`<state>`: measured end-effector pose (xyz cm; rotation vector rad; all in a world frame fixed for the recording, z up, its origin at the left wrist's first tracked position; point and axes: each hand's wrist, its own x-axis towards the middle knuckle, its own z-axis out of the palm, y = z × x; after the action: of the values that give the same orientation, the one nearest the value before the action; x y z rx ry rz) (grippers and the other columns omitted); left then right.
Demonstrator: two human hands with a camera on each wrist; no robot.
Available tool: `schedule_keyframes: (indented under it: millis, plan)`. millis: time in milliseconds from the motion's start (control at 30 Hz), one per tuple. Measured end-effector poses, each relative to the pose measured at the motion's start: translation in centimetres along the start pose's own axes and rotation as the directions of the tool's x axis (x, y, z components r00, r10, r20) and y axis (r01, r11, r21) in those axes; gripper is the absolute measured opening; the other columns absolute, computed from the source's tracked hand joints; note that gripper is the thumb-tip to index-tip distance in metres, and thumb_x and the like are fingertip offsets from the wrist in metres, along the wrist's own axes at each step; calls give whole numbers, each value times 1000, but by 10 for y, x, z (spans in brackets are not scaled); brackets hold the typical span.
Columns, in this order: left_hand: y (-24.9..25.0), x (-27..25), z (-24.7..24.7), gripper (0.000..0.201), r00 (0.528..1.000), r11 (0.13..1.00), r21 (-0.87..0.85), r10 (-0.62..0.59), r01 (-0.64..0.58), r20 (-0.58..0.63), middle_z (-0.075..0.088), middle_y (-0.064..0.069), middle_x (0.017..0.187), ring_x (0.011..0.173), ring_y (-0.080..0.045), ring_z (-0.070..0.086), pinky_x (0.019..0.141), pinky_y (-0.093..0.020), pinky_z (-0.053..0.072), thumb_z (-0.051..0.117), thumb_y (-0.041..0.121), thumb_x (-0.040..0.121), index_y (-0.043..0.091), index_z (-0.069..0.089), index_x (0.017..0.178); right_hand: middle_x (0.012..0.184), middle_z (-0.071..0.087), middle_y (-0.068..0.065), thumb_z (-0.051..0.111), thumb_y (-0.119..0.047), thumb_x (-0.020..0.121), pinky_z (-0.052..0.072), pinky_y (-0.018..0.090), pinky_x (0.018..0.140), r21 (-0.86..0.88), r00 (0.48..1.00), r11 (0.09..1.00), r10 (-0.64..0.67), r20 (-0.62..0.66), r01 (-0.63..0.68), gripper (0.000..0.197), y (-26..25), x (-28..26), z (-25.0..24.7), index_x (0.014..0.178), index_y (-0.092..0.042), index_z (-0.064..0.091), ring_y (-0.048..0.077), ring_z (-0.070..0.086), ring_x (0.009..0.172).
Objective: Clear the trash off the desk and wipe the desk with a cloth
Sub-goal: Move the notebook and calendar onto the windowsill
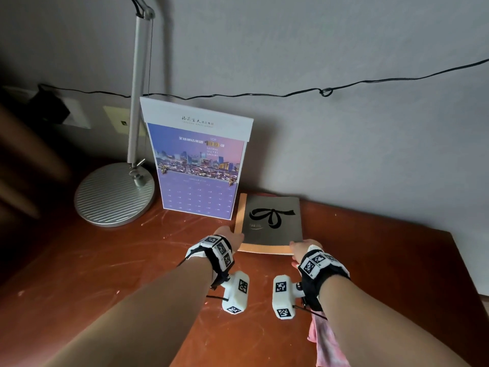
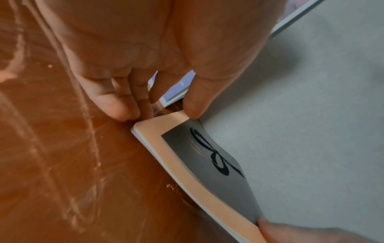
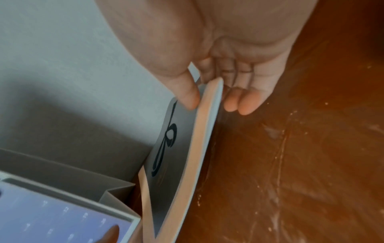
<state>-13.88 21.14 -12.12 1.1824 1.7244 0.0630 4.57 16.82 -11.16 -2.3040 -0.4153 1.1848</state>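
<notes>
Both hands held the flat grey booklet with a black bow print and peach border (image 1: pixel 271 223) at its near corners: the left hand (image 1: pixel 229 235) pinched the left corner, the right hand (image 1: pixel 304 249) the right, thumb on top and fingers beneath. From the head view the booklet seemed to lie on the scratched reddish-brown wooden table (image 1: pixel 132 260) against the wall; the wrist views showed its near edge raised off the wood, the left thumb (image 2: pixel 195 105) on the peach border. Only the head view showed the crumpled pink cloth (image 1: pixel 326 343) under the right forearm, the purple desk calendar (image 1: pixel 198 165) and the silver lamp base (image 1: pixel 113 194).
</notes>
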Motion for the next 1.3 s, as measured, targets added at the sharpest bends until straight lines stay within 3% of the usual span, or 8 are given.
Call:
schedule_keyframes:
  millis: [67, 133, 233, 433, 633, 933, 1133, 1300]
  plan:
    - [-6, -3, 4, 50, 1000, 1000, -8, 4, -4, 18, 58, -11, 129, 117, -27, 57, 93, -31, 45, 54, 34, 94, 5, 50, 135, 86, 58, 21, 57, 1, 92, 54, 50, 86, 190, 997, 979, 66, 34, -71, 7, 3, -5, -10, 93, -3, 51, 35, 62, 84]
    - [-12, -9, 12, 43, 999, 999, -34, 19, -18, 36, 65, -9, 118, 105, -24, 63, 85, -28, 47, 56, 33, 92, 8, 58, 127, 96, 58, 23, 54, 7, 92, 54, 49, 82, 347, 994, 932, 81, 73, -101, 16, 7, -14, -21, 93, -7, 49, 38, 62, 92]
    - [-23, -24, 26, 35, 999, 992, -117, 49, -48, 10, 67, -5, 99, 83, -20, 63, 76, -27, 51, 60, 32, 89, 12, 63, 117, 105, 61, 26, 54, 5, 92, 55, 41, 65, 357, 996, 932, 25, 87, -55, 11, 21, -30, -39, 93, -5, 57, 36, 64, 90]
    - [-41, -75, 41, 28, 997, 922, -379, 66, -73, -32, 68, -9, 87, 73, -27, 66, 79, -43, 59, 70, 26, 85, 12, 61, 107, 101, 62, 24, 54, 0, 94, 50, 33, 58, 362, 986, 930, -111, 126, 58, 7, 53, -77, -71, 93, -4, 60, 32, 64, 83]
    - [-92, -150, 39, 17, 988, 820, -552, 103, -149, -113, 65, -10, 80, 58, -21, 59, 51, -28, 54, 68, 16, 87, 8, 62, 101, 88, 61, 18, 54, 4, 93, 51, 33, 62, 403, 938, 901, -266, 221, 160, 8, 90, -128, -77, 94, -1, 60, 28, 62, 75]
    - [-239, -284, -19, 15, 920, 585, -757, -48, -290, -390, 63, -7, 79, 62, -22, 62, 46, -26, 51, 64, 6, 89, 11, 52, 81, 93, 62, 17, 55, 2, 93, 49, 32, 58, 317, 727, 894, -443, 525, 315, 9, 119, -250, 13, 93, -5, 61, 27, 61, 74]
    - [-338, -356, -89, 15, 779, 526, -749, -232, -403, -582, 60, -7, 75, 57, -18, 56, 48, -27, 52, 66, 8, 88, 13, 54, 79, 98, 60, 20, 57, 0, 92, 50, 31, 54, 258, 543, 868, -472, 694, 424, 13, 110, -359, 108, 105, -4, 60, 25, 61, 72]
    - [-421, -406, -141, 10, 635, 516, -686, -309, -514, -708, 64, -4, 79, 62, -15, 59, 54, -30, 53, 65, 10, 89, 13, 58, 82, 93, 63, 14, 56, 0, 93, 51, 34, 60, 229, 388, 829, -459, 799, 510, 13, 110, -451, 190, 89, -12, 60, 26, 61, 74]
